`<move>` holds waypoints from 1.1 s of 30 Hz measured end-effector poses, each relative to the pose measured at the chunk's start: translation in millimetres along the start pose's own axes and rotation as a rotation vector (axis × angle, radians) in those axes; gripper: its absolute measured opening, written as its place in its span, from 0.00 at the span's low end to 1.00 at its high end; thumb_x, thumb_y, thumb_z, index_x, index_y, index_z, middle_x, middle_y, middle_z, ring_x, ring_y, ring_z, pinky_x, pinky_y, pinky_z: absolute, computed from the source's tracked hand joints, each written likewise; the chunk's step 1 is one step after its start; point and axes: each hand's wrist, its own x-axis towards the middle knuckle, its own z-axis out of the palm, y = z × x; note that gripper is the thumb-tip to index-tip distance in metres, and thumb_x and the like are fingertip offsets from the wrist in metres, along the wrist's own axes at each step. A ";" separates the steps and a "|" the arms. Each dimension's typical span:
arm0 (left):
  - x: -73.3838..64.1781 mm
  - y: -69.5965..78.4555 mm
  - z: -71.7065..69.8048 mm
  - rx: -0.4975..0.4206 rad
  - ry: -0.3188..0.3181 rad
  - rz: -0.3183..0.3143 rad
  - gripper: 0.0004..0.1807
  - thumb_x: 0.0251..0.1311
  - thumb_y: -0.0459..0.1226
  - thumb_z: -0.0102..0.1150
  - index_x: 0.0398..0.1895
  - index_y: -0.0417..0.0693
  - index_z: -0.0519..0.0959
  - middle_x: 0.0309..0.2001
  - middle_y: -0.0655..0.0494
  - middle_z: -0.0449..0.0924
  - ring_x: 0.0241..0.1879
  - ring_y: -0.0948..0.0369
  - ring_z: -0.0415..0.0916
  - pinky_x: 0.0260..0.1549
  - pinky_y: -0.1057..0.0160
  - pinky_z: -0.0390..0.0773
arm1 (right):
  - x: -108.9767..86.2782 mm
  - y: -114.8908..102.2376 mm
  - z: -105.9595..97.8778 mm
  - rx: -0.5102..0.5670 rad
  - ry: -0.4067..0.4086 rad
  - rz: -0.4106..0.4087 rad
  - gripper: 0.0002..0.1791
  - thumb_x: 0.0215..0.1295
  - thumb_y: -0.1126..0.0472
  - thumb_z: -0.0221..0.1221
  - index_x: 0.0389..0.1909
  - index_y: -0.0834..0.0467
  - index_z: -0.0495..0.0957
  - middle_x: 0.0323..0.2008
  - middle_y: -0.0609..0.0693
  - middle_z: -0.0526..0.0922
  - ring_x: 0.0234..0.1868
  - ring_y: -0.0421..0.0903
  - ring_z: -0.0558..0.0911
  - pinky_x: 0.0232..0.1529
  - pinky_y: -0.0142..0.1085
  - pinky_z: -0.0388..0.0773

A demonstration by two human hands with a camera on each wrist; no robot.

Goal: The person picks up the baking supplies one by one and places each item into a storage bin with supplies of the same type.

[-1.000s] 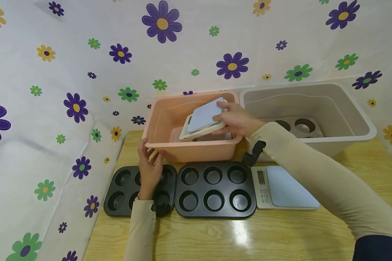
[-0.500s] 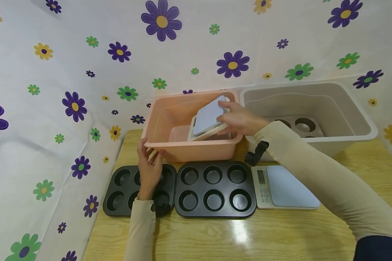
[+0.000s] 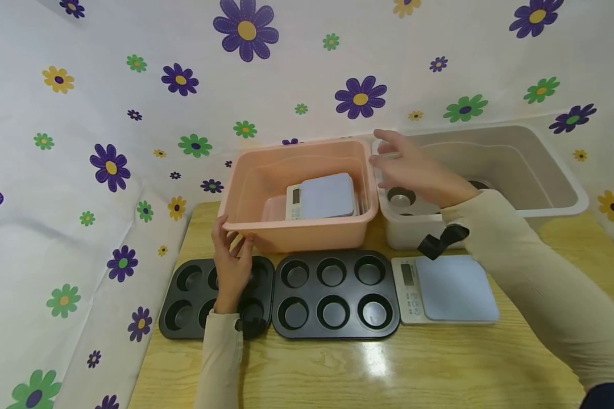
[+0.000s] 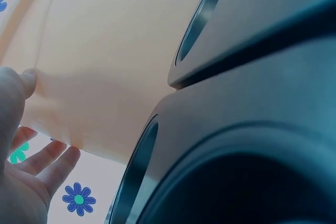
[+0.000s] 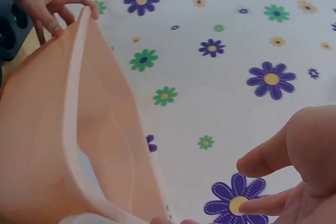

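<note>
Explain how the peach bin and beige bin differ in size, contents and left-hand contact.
The beige bin looks wider than the peach bin. The peach bin contains a digital kitchen scale; the beige bin, a muffin tin. The left hand grips the peach bin's rim, not the beige bin's. Both are open-topped and stand side by side.

Peach tub (image 3: 312, 237): coloured plainly in pinkish peach
Pale tub (image 3: 529, 150): tinted greyish off-white
Inner scale (image 3: 321, 197): cased in cream, topped in pale blue
Bench scale (image 3: 447, 289): coloured alike
Left tray (image 3: 185, 294), right tray (image 3: 332, 293): finished in black
Cloth (image 3: 286, 85): patterned with purple, green and yellow flowers on white
Bench (image 3: 414, 363): grained in yellowish brown
</note>
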 end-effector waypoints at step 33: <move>-0.8 2.4 3.2 0.019 0.015 -0.029 0.40 0.73 0.27 0.65 0.82 0.49 0.57 0.85 0.38 0.59 0.73 0.31 0.74 0.68 0.25 0.75 | -86.8 100.6 -43.8 0.194 0.018 -0.165 0.38 0.89 0.54 0.51 0.91 0.49 0.46 0.75 0.51 0.73 0.59 0.25 0.84 0.55 0.29 0.89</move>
